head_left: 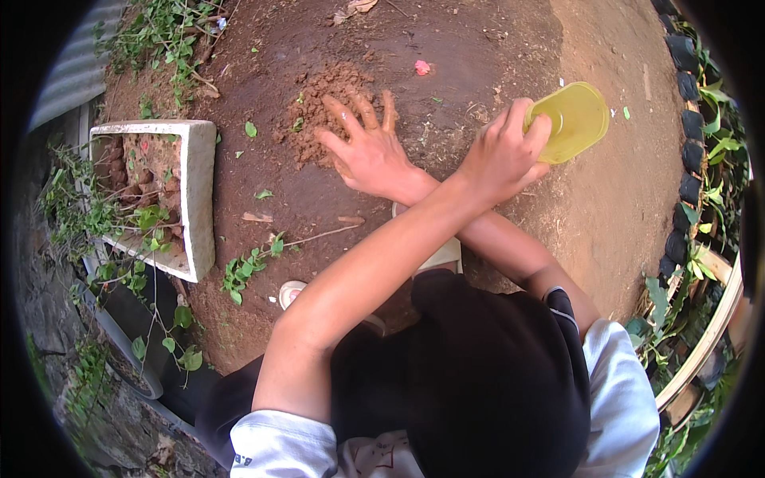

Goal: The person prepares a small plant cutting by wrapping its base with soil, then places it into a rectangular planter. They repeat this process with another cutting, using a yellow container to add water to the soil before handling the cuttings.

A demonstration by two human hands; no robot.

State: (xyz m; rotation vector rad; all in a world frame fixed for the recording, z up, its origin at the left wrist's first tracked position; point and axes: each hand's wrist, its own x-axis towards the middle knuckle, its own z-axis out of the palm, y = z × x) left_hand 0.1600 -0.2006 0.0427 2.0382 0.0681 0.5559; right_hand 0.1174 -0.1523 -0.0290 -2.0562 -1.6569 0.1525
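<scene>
1. Forearms (366,275) cross, left over right, above pale shoes (291,292). The left hand (498,155), to the right of the other, is clamped on the near side of a yellow cup (580,119).
2. The cup, see-through and oblong with rounded ends, is held tilted, a faint ring showing on it.
3. The right hand (368,155), fingers spread apart and coated in mud, rests at the near edge of a mud heap (299,119). Reddish brown, wet and lumpy, the heap lies on the ground (470,48), up and left of the crossed wrists, flecked with green leaf bits.
4. A leafy sprig (239,275) lies between the shoes and a white planter (199,207), whose thick wall bounds the left side. Clods fill part of it.
5. Open room runs from the cup rightward to a curving row of black bags (690,155), with greenery (717,195) behind.
6. Underfoot, the earth is dark and damp around the heap, paler and drier at right. Beyond the heap lies a pink petal (422,68); weeds (159,40) and a corrugated sheet (72,72) occupy the far left.
</scene>
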